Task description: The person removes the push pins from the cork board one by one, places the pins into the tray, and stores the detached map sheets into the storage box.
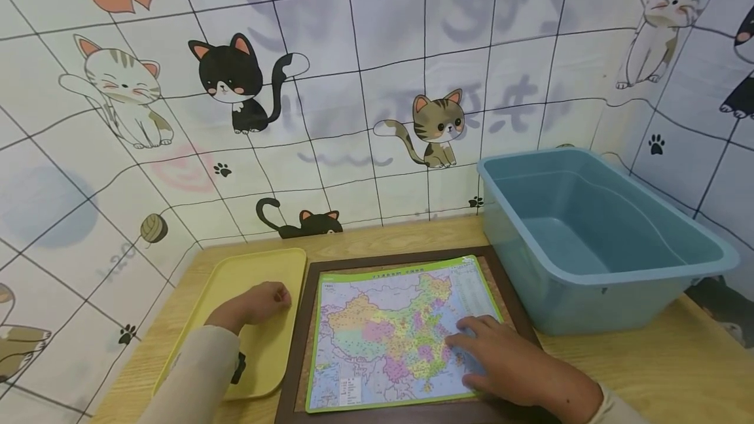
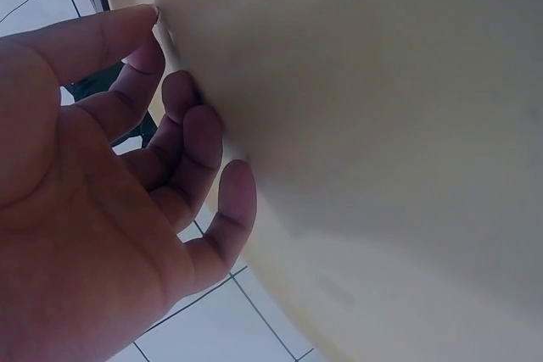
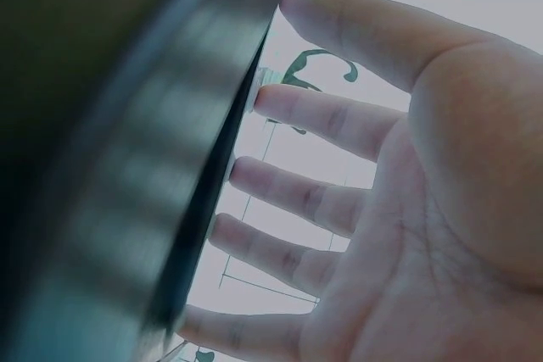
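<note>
A colourful map (image 1: pixel 383 339) with a green border lies on a brown-framed cork board (image 1: pixel 511 300). My right hand (image 1: pixel 501 358) rests spread over the map's right side, and its fingertips touch the sheet. Those fingers (image 3: pixel 297 188) look straight or slightly bent in the right wrist view, with nothing between them. Over the yellow tray (image 1: pixel 253 371) to the left is my left hand (image 1: pixel 256 304), close to its surface. Its thumb and index fingertip meet, and the other fingers (image 2: pixel 204 150) curl loosely. Whether something tiny sits between the tips cannot be made out.
At the right stands a deep blue plastic tub (image 1: pixel 589 286), close beside the board. A wall covering (image 1: pixel 353 84) with cartoon cats rises behind the wooden table (image 1: pixel 400 235). The yellow tray lies close along the board's left edge.
</note>
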Available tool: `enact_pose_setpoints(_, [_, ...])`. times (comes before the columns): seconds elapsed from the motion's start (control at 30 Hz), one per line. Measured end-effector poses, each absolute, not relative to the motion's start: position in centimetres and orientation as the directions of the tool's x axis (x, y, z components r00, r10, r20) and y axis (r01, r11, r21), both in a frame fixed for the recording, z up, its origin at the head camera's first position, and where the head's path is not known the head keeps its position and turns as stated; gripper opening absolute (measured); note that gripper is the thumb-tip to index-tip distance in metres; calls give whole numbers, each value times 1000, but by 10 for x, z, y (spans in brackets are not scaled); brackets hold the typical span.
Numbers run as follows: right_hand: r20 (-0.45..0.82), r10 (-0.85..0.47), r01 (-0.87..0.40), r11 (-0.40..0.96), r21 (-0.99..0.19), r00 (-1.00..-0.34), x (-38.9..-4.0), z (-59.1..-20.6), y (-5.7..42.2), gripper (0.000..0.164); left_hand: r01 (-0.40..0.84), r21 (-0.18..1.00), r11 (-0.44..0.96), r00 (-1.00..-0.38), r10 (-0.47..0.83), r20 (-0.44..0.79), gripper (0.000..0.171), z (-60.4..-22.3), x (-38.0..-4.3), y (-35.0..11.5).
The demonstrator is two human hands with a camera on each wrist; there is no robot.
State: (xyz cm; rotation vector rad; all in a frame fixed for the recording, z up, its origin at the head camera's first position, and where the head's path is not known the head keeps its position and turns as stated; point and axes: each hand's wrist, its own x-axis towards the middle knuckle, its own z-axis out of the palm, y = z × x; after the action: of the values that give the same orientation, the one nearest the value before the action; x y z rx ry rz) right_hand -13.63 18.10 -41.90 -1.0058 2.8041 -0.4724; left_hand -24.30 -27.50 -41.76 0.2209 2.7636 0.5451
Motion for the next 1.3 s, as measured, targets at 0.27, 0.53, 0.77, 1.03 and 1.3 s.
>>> enact_pose_setpoints(0.27, [-19,-634,-592,732,-336,-773,-136,-419,182,52,82,422,903,-940,211,-269,9,-420,-245,-277])
enact_pose_setpoints(0.53, [-18,-641,-598,725,-341,-768,-136,-420,183,52,94,465,880,-964,196,-177,15,-413,-237,-277])
enact_pose_setpoints(0.77, [-28,-638,-593,729,-342,-769,-137,-420,181,52,110,483,868,-988,150,-46,19,-402,-225,-252])
enact_pose_setpoints(1.03, [-42,-634,-587,736,-337,-772,-137,-418,181,52,103,512,853,-988,146,-45,31,-394,-214,-219])
enact_pose_setpoints(1.3, [-44,-631,-577,734,-357,-775,-136,-418,181,52,129,517,846,-988,157,-10,33,-394,-216,-210])
